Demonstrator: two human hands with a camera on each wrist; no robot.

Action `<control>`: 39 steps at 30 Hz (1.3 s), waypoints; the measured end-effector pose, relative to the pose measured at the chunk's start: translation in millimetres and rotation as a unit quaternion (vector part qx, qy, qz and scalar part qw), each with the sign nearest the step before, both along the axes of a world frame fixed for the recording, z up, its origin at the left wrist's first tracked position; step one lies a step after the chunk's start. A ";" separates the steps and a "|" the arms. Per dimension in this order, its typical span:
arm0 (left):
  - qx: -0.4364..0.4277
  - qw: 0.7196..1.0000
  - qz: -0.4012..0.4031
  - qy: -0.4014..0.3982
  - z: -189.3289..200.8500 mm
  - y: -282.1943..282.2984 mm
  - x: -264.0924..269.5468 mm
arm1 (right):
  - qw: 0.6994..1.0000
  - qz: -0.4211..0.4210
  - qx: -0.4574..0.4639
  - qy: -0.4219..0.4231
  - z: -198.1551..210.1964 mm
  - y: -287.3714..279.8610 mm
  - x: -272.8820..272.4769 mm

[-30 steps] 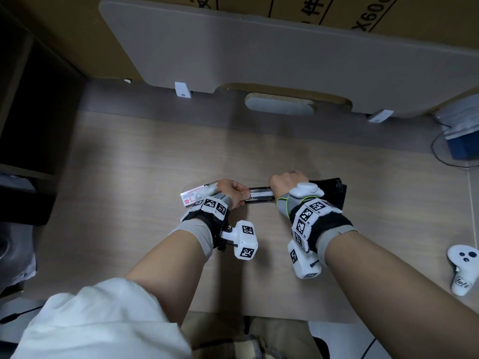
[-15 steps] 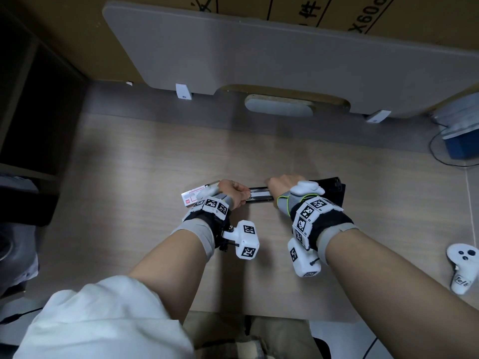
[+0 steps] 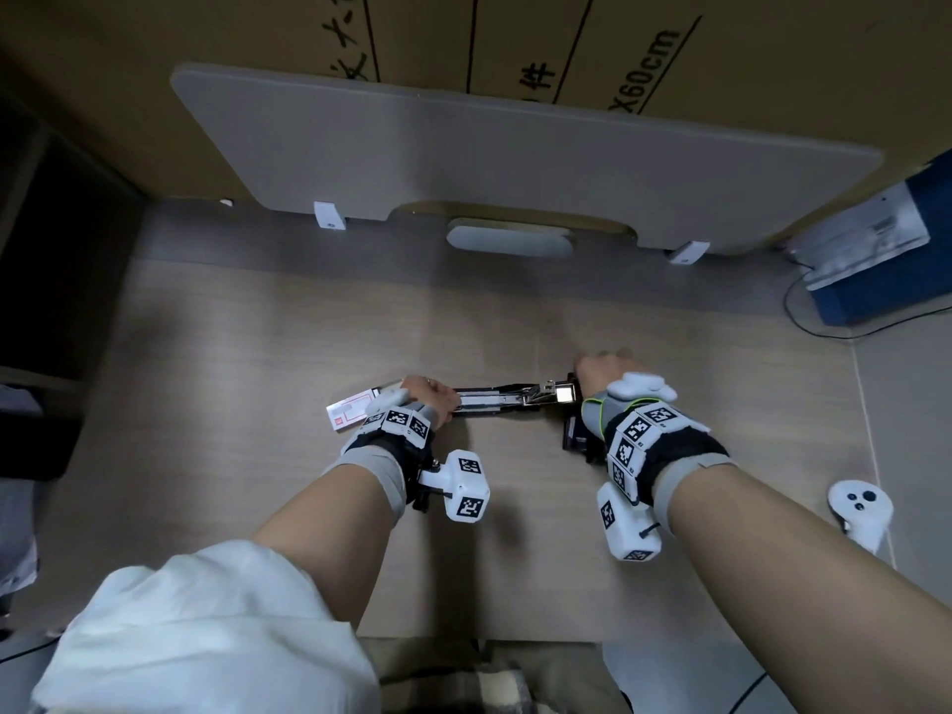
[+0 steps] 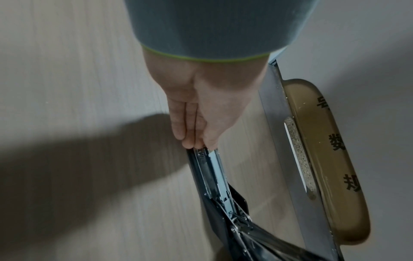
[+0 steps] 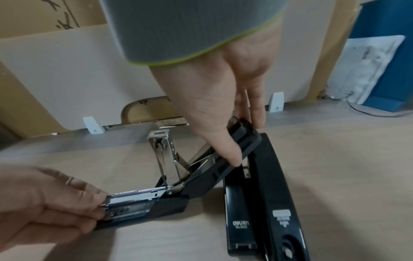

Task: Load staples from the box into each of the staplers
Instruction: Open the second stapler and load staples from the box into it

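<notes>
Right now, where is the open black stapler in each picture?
Head view: the open stapler lies mid-table, between the left hand and right hand.
Left wrist view: it runs from the fingertips towards the bottom edge.
Right wrist view: it sits in the centre, top swung up, beside the second stapler.
Shared landmark: the grey board standing behind the table.

Pale wood-grain desk [image 3: 257,353] beneath a grey back panel [image 3: 515,162], brown cardboard [image 3: 206,38] behind.

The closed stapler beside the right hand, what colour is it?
Black, seen best in the right wrist view: the closed stapler.
</notes>
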State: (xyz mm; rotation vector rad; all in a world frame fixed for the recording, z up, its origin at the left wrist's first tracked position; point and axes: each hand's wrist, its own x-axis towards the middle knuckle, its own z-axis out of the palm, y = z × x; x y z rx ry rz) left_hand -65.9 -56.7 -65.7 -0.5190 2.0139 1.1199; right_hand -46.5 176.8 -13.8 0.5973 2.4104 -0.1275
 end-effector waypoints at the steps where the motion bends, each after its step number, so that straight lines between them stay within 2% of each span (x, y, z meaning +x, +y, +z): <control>1: -0.016 1.000 0.015 -0.006 1.1 3.9 -0.6 | 1.000 0.012 0.002 0.002 2.9 0.5 -1.9; 4: -0.020 0.996 0.083 -0.031 6.6 8.1 -0.1 | 0.999 0.040 -0.009 0.003 14.8 -4.4 -8.5; 9: 0.099 0.975 0.179 -0.081 16.5 2.2 2.2 | 0.987 0.152 0.008 -0.043 35.4 -36.2 -12.9; 11: 0.124 0.968 0.194 -0.095 17.4 -0.1 2.9 | 0.980 0.199 -0.006 -0.032 35.6 -49.8 -14.1; 15: 0.150 0.963 0.201 -0.096 13.7 -9.5 7.2 | 0.972 0.233 -0.007 0.002 30.5 -71.6 -11.5; 19: 0.157 0.967 0.176 -0.091 3.8 -21.9 12.0 | 0.958 0.277 -0.016 0.067 26.8 -90.7 -7.4; 23: 0.172 0.973 0.142 -0.067 -5.0 -29.7 16.5 | 0.955 0.281 -0.045 0.088 7.5 -99.7 0.2; 25: 0.144 0.981 0.119 -0.045 -9.4 -31.3 19.2 | 0.952 0.286 -0.047 0.095 -1.8 -101.5 2.6; 29: 0.071 0.995 0.075 -0.013 -20.2 -33.0 18.9 | 0.952 0.293 -0.046 0.081 -11.6 -107.0 -0.9; 33: 0.086 0.991 0.104 0.008 -23.5 -27.7 16.5 | 0.957 0.280 -0.049 0.054 -16.4 -114.9 -6.3; 39: 0.082 0.995 0.056 -0.005 -15.3 -31.0 14.9 | 0.968 0.239 -0.058 0.043 -7.8 -111.2 -2.0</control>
